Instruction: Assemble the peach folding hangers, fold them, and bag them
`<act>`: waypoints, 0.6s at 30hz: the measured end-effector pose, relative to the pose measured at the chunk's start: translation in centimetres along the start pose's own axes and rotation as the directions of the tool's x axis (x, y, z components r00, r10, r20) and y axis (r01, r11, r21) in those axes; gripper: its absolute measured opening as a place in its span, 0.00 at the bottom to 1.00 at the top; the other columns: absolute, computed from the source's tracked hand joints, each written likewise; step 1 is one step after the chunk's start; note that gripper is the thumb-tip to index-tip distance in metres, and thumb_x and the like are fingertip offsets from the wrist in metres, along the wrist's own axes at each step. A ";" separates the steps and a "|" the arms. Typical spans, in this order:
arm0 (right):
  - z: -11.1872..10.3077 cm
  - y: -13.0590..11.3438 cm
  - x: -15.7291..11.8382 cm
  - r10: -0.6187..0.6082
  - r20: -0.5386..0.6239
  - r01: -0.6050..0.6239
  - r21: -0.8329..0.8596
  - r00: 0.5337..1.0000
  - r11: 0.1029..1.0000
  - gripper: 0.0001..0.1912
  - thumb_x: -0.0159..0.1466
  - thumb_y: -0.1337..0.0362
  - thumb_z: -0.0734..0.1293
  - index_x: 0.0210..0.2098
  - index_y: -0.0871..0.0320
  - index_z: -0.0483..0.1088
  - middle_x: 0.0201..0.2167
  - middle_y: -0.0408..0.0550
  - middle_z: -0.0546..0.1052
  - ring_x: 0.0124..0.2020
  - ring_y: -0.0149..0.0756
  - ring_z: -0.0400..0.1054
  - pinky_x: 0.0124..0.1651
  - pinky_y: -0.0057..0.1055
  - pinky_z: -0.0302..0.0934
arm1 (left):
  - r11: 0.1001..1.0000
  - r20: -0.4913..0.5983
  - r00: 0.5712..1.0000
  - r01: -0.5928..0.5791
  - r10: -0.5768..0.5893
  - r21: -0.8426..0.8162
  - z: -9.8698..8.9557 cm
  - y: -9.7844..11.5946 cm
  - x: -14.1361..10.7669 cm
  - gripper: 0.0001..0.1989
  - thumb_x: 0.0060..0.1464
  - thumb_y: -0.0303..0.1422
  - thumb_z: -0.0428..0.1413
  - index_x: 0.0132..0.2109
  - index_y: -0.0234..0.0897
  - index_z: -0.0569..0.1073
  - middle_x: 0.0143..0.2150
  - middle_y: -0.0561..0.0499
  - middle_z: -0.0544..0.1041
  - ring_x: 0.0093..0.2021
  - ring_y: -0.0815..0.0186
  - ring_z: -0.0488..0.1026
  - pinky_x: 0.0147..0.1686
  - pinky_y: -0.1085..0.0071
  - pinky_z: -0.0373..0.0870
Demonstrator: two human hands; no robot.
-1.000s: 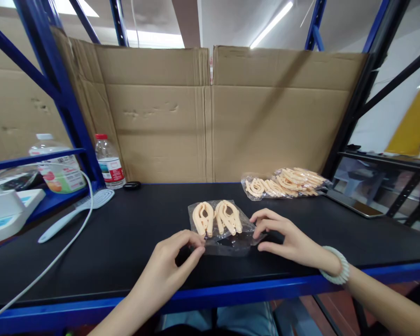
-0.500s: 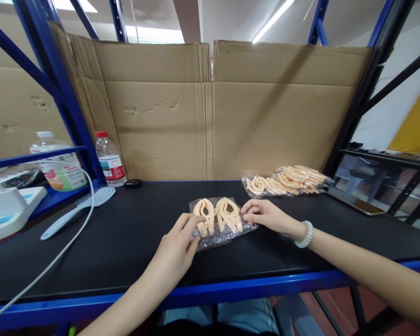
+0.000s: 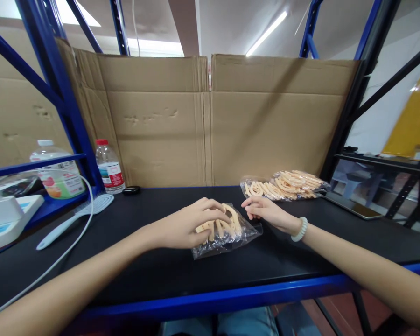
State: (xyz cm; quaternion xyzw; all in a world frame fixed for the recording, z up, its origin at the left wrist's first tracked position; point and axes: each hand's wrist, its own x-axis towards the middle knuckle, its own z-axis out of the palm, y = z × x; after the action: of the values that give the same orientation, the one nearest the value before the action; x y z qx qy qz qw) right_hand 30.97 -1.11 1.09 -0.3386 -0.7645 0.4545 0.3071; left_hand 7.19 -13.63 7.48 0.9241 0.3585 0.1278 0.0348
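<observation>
A clear plastic bag [image 3: 236, 233] with pale orange looped pieces lies on the black tabletop [image 3: 143, 275] in front of me. My left hand [image 3: 199, 221] lies over the left part of the bag, fingers spread across the pieces and hiding some of them. Just right of the bag, my right hand [image 3: 261, 210] hovers apart from it, fingers loosely curled with small gaps and nothing in them. Farther back on the right is a pile of similar bagged pieces [image 3: 287, 184].
Cardboard panels [image 3: 161, 140] stand along the back. At the left are a red-capped bottle [image 3: 110, 170], a black oval object [image 3: 131, 190], a pale brush [image 3: 73, 221], a white cable and a power strip [image 3: 14, 219]. A phone-like slab [image 3: 353, 206] lies right.
My left hand has moved from the bag's left edge to over the pieces, its fingers spreading. My right hand has come off the bag's right edge. The view has shifted slightly.
</observation>
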 end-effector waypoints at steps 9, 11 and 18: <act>0.9 -2.8 -7.7 -0.618 0.171 0.543 -0.686 0.767 0.484 0.08 0.63 0.69 0.59 0.39 0.58 0.69 0.34 0.49 0.73 0.38 0.37 0.63 0.42 0.36 0.57 | 0.959 0.167 0.948 -0.280 0.272 0.030 1.5 -2.8 2.7 0.22 0.57 0.25 0.48 0.56 0.50 0.67 0.64 0.53 0.59 0.64 0.58 0.53 0.61 0.58 0.52; 1.5 -2.5 -8.2 -0.555 0.247 0.505 -0.777 0.794 0.376 0.13 0.64 0.69 0.58 0.47 0.57 0.68 0.40 0.51 0.73 0.44 0.40 0.62 0.45 0.39 0.57 | 0.962 0.163 0.950 -0.273 0.267 0.017 1.7 -3.6 2.8 0.21 0.58 0.27 0.48 0.56 0.50 0.67 0.64 0.52 0.59 0.64 0.58 0.54 0.61 0.59 0.53; 0.9 -1.6 -5.6 -0.374 0.275 0.426 -0.803 0.885 0.417 0.17 0.65 0.68 0.57 0.52 0.55 0.66 0.46 0.51 0.73 0.50 0.43 0.61 0.51 0.42 0.57 | 0.982 0.239 0.952 -0.183 0.191 -0.053 1.7 -5.1 3.5 0.21 0.61 0.33 0.46 0.59 0.57 0.62 0.65 0.56 0.59 0.64 0.61 0.54 0.62 0.59 0.50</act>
State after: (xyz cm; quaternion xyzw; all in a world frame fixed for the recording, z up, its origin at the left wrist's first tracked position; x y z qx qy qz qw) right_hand 33.15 -6.59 1.21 -0.2398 -0.9522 -0.0522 0.1820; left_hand 6.80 -7.40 5.80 0.9619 0.2604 0.0216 0.0801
